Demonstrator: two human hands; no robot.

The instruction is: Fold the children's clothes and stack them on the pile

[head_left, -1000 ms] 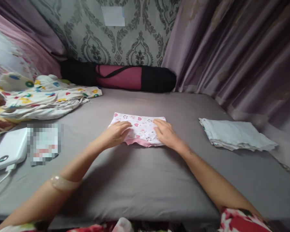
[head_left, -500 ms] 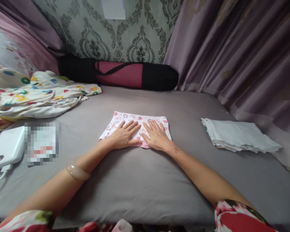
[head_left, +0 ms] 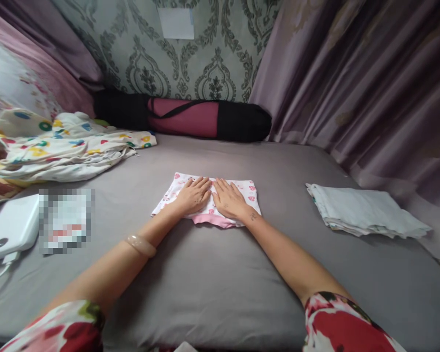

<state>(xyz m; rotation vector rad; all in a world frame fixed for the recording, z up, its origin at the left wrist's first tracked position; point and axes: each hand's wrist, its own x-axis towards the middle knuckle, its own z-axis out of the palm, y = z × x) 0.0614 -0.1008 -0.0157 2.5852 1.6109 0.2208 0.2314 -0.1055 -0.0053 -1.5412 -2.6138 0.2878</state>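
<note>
both palms lie flat, fingers spread, side by side: left hand (head_left: 193,196), right hand (head_left: 230,200) press the folded pink-print garment (head_left: 248,191). folded white cloths (head_left: 363,211) sit at 3 o'clock; an unfolded colourful-print pile (head_left: 66,151) at 10.

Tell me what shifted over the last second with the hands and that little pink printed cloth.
Both hands slid inward: the left hand and right hand, a second ago apart at the cloth's sides, now lie flat side by side at the middle of the pink printed cloth. Nothing gripped. The folded white stack and colourful pile stayed put.
</note>
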